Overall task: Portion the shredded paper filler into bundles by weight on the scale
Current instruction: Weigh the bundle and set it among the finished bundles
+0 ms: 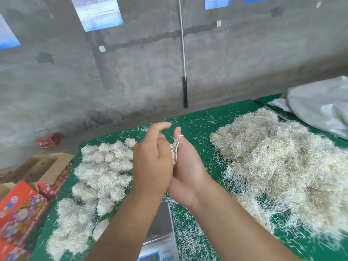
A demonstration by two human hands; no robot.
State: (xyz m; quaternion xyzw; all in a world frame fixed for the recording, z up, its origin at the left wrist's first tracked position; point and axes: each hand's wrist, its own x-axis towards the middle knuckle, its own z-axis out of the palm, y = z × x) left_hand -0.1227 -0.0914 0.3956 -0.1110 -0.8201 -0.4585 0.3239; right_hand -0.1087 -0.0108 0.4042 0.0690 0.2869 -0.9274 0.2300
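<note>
Your left hand (pixel 152 162) and right hand (pixel 185 166) press a paper bundle (pixel 174 153) between straight fingers, its long axis running fingertips-to-wrists.

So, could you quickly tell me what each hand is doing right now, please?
Left hand: open, fingers fairly straight, pressing the paper wad against the other palm.
Right hand: open, palm up, cupping the same wad.

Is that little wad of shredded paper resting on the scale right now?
Apart. The head view shows the wad pressed between the left hand and right hand, above the scale.
</note>
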